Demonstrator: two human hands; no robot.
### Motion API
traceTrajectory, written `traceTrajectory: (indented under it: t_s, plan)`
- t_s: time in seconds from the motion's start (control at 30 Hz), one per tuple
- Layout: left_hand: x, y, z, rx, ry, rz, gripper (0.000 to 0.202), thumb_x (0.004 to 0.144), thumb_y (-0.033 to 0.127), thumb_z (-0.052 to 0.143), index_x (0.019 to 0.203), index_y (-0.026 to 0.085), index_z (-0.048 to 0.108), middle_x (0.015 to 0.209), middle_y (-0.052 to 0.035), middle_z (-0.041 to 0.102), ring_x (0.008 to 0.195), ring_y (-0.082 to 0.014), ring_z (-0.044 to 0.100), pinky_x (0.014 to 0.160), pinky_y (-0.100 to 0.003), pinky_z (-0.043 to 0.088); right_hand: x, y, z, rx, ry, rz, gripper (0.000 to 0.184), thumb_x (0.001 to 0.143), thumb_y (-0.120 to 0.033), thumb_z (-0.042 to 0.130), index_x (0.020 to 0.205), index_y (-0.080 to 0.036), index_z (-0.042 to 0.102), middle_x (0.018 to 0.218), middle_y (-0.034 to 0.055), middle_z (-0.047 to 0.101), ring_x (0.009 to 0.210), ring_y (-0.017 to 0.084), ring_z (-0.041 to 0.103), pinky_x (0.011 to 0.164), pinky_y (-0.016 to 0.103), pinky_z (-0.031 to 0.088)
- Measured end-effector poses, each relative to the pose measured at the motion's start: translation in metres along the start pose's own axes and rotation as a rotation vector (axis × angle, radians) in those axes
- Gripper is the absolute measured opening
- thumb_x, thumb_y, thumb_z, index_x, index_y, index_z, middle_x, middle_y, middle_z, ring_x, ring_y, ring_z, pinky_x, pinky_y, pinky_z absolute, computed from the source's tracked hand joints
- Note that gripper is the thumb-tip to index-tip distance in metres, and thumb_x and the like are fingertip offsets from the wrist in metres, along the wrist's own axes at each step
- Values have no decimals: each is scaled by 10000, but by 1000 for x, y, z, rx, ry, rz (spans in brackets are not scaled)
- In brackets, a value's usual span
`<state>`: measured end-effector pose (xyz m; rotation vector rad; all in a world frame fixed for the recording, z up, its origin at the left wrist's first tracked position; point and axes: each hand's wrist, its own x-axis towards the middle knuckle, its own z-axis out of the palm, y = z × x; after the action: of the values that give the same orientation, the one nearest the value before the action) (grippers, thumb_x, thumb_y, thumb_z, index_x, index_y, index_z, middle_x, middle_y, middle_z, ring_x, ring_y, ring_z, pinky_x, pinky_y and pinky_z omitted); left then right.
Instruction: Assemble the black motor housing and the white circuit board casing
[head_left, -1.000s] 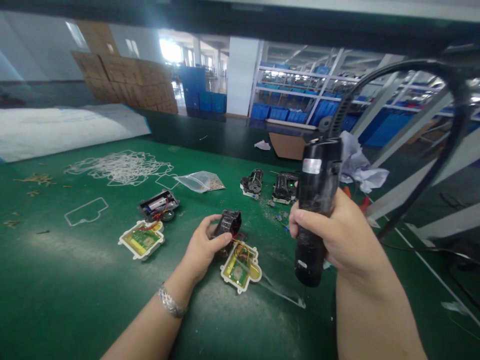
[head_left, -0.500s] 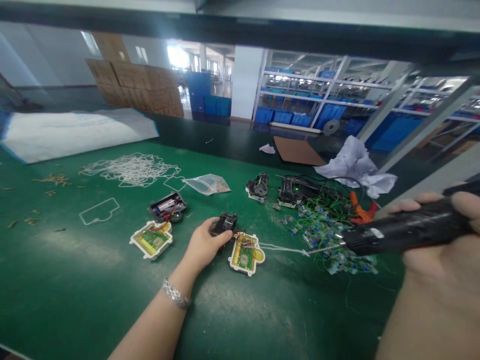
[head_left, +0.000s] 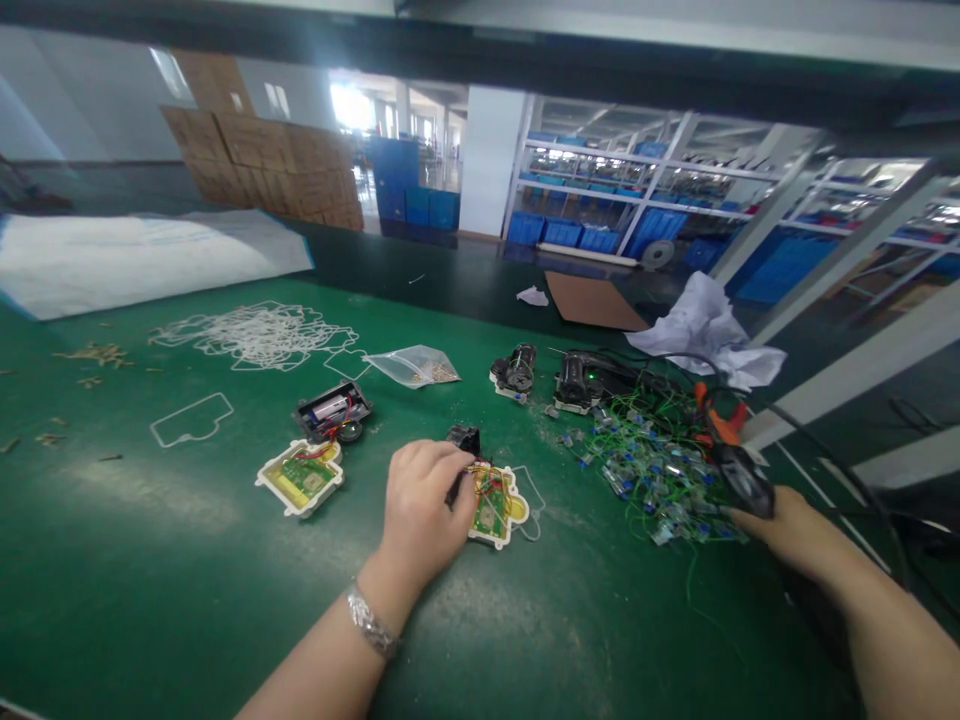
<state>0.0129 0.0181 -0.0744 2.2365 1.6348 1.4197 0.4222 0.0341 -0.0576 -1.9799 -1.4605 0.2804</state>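
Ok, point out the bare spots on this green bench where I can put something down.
The green bench is bare at near left, below the left white-framed board and left of the left hand. Another patch lies between that hand and the right hand. The green wire pile crowds the right.

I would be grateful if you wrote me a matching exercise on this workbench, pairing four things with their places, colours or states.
Things
1. Brown board
2. Plastic bag
3. Heap of thin loops
4. Left hand

Descriptions
A. White and tangled
B. At the black case, beside a circuit board
C. See-through, with small bits inside
D. Lying flat, near crumpled paper

Right pairs: 1-D, 2-C, 3-A, 4-B
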Motion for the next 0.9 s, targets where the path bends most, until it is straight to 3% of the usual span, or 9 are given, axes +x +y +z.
traceTrajectory:
  t_s: [0.07, 0.13, 0.27, 0.37, 0.47, 0.57, 0.67, 0.77, 0.9]
  plan:
    - [-4, 7, 2, -39, -74, 117, 153, 758, 136, 485, 801, 196, 619, 812, -36, 621, 802, -168, 512, 787, -341, 371, 3, 13, -2, -179, -84, 90, 361, 606, -234, 684, 443, -259, 362, 425, 25, 413, 342, 167, 403, 424, 342, 309]
    - [-5, 9, 3, -42, -146, 143, 162, 752, 115, 483, 765, 193, 624, 782, -29, 623, 776, -163, 507, 768, -339, 362, 2, 6, -5, -295, -44, 90, 342, 637, -301, 666, 487, -261, 362, 474, 39, 406, 379, 189, 409, 450, 369, 315]
    - [2, 2, -5, -33, -181, 60, 160, 727, 103, 477, 727, 179, 618, 731, -25, 616, 735, -163, 508, 708, -324, 364, -22, -58, 6, -660, 94, -239, 180, 790, -344, 503, 838, -172, 524, 741, 135, 482, 709, 301, 517, 600, 412, 384]
    - [8, -6, -14, -72, -166, -5, 159, 718, 103, 462, 722, 172, 605, 711, -19, 609, 713, -154, 514, 688, -305, 376, -55, -120, 38, -479, -217, -512, 143, 811, -255, 523, 904, -148, 546, 888, 101, 506, 854, 241, 515, 763, 373, 407]
    - [11, -10, -19, -122, -188, -71, 152, 715, 113, 469, 739, 176, 604, 717, -13, 606, 700, -142, 519, 688, -289, 386, -88, -160, 77, -418, -534, -624, 78, 781, -235, 610, 804, -165, 584, 828, 54, 513, 805, 206, 510, 711, 318, 413]
    - [10, -6, -18, -144, -300, -53, 120, 726, 143, 502, 742, 182, 614, 730, -11, 611, 705, -138, 519, 690, -285, 375, -107, -171, 104, -520, -531, -688, 85, 734, -199, 662, 753, -157, 591, 791, 59, 507, 789, 230, 490, 684, 335, 390]
    - [10, 4, -18, -79, -473, 61, 72, 725, 176, 554, 707, 196, 621, 723, -6, 603, 739, -150, 499, 709, -303, 340, -111, -168, 110, -483, -497, -695, 86, 780, -113, 565, 703, -148, 567, 772, 57, 499, 778, 218, 477, 687, 330, 370]
    - [9, 15, -21, 31, -592, 134, 32, 706, 223, 611, 734, 209, 617, 740, -5, 583, 784, -171, 472, 719, -322, 307, -111, -165, 105, -225, -529, -673, 119, 792, -79, 523, 698, -151, 525, 769, 33, 497, 784, 187, 468, 722, 312, 362]
    - [7, 24, -23, 96, -639, 180, 225, 669, 229, 661, 880, 210, 588, 872, -17, 569, 862, -189, 447, 757, -335, 292, -118, -167, 100, 134, -654, -601, 114, 797, -90, 510, 715, -168, 493, 741, -3, 507, 744, 152, 470, 683, 264, 368]
